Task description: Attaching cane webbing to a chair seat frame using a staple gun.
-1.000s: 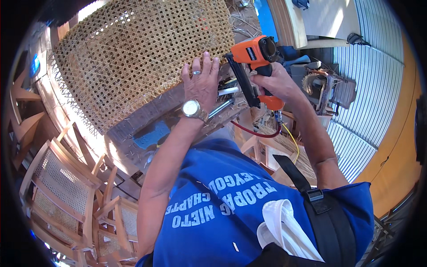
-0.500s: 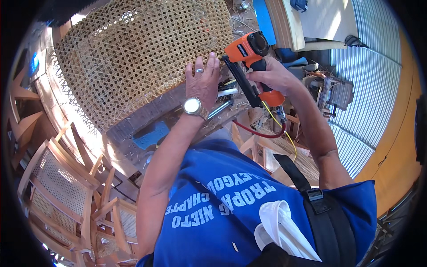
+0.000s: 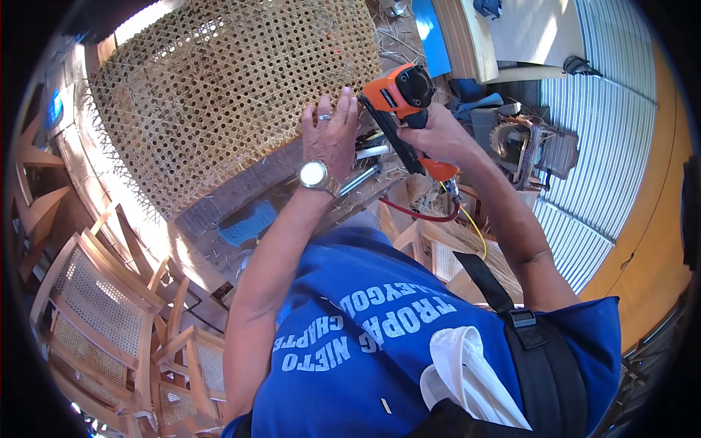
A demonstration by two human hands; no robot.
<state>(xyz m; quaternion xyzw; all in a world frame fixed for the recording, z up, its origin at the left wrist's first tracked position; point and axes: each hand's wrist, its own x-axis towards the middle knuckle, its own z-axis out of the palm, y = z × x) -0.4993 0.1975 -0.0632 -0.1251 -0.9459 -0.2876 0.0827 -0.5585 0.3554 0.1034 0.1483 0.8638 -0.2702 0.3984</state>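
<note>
A large woven cane panel (image 3: 226,95) with a grid of small holes lies across the workbench (image 3: 219,171). My left hand (image 3: 332,135) rests on the panel's near right corner, fingers stretched out and a little apart. It wears a ring, with a watch at the wrist. My right hand (image 3: 442,135) is wrapped round the handle of an orange and black pneumatic stapler (image 3: 394,95). The tool's nose is close to the panel's right edge, just beyond my left fingertips; whether it touches cannot be made out. A red air hose (image 3: 423,216) runs from the bottom of its handle.
Wooden chairs with cane backs (image 3: 95,299) stand at the lower left. Loose cane scraps (image 3: 394,40) litter the bench past the panel. A yellow cord (image 3: 475,228) hangs beside the hose. At right are a machine with a toothed wheel (image 3: 504,139) and a corrugated metal wall (image 3: 606,139).
The stapler in my right hand has shifted slightly left and down, closer to my left hand. My left hand stays at the panel's corner.
</note>
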